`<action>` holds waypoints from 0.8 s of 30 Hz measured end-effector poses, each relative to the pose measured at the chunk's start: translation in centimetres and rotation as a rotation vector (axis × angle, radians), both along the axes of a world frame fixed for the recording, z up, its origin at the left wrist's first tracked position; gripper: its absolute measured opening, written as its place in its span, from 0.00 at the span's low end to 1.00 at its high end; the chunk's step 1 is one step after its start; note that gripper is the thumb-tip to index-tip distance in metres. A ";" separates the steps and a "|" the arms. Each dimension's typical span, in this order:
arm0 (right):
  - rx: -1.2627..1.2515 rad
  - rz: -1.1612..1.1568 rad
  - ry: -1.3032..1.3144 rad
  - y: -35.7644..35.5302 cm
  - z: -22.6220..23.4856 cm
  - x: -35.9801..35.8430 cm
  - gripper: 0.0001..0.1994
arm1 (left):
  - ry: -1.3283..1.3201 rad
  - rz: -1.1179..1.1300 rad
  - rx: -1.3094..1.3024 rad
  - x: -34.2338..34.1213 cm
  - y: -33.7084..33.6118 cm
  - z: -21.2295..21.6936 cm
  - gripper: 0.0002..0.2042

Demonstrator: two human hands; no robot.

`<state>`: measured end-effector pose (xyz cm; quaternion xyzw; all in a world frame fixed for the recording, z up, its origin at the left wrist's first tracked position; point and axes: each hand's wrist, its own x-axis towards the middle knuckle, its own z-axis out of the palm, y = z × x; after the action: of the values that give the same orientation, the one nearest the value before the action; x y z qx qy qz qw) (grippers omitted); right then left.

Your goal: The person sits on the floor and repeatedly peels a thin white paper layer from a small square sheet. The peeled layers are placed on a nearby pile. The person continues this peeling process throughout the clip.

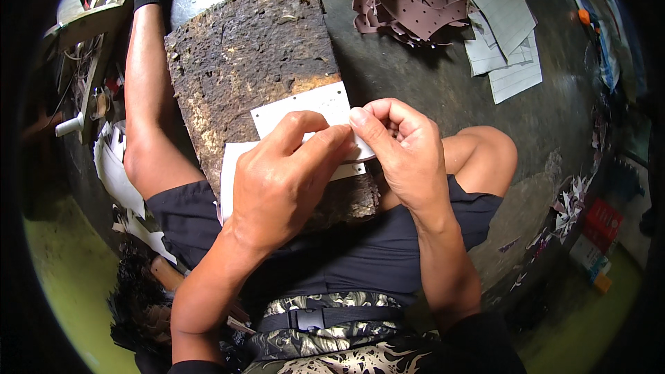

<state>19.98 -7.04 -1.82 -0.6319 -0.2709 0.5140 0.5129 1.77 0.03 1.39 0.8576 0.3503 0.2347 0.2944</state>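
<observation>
Across my lap lies a rough, dark, worn board. On it rests a white sheet piece with small dark holes along its edges. Another white piece with a brownish edge sits beneath my left hand, partly covered by it. Between both hands is a small curved white piece, just above the holed sheet. My left fingers are bent and pinched at its left side. My right hand pinches its right end between thumb and curled fingers. The exact fingertip contact is partly hidden.
A heap of brownish-mauve pieces with dark dots stands on the floor at the far right, beside lined white sheets. White scraps lie left of my leg. A wooden stand is farther left; shreds and a red packet lie right.
</observation>
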 end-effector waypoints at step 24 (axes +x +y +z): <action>-0.010 0.003 0.101 0.0 -1.1 0.1 0.12 | 0.057 -0.037 0.069 0.1 0.7 0.1 0.09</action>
<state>20.10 -7.00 -2.87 -0.6073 -0.2429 0.5476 0.5218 1.87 0.70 1.44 0.8798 0.3346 0.2167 0.2588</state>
